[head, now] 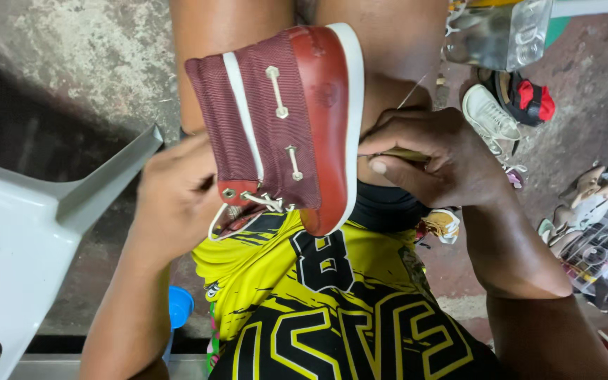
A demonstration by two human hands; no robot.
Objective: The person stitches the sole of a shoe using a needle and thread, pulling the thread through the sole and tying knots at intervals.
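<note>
A maroon and red boat shoe [283,119] with a white sole edge and cream laces lies on its side across my lap, sole edge to the right. My left hand [174,193] grips its heel opening from the left. Against the white sole edge, my right hand [434,158] pinches a thin wooden-handled tool [404,154], and a fine thread or needle [411,93] rises from the fingers. My thighs lie under the shoe.
A white plastic chair [29,232] stands at the left. At the right, on the concrete floor, lie a white sneaker [488,115], a red and black shoe [529,98], more shoes [585,193] and a clear plastic pack [501,32]. A blue object [179,306] sits by my left elbow.
</note>
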